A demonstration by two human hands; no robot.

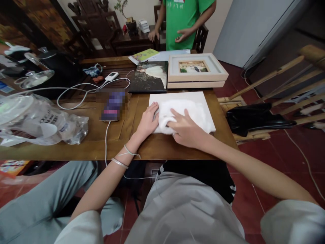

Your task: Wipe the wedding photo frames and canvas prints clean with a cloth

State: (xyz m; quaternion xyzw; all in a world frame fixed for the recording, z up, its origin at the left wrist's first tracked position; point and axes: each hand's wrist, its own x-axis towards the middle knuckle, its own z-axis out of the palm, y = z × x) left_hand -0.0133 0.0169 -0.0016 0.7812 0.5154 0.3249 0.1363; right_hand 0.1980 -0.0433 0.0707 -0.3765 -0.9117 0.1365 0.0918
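A flat white board [179, 96] lies near the front edge of the wooden table. Spread over much of it is a fluffy white cloth [195, 110]. My right hand [186, 128] presses down on this cloth, its fingers dug into the folds. At the board's left edge rests my left hand [149, 117], fingers stretched out and touching the board beside the cloth. Behind the board lie a dark photo panel [149, 77] and a light wooden picture frame [198, 71] with a small picture inside.
Left of my hands are a phone [113, 106] on a white cable, a crumpled plastic bag [63, 122] and a black kettle [54, 64]. A person in a green shirt [180, 23] stands across the table. A bamboo chair [274, 88] stands at right.
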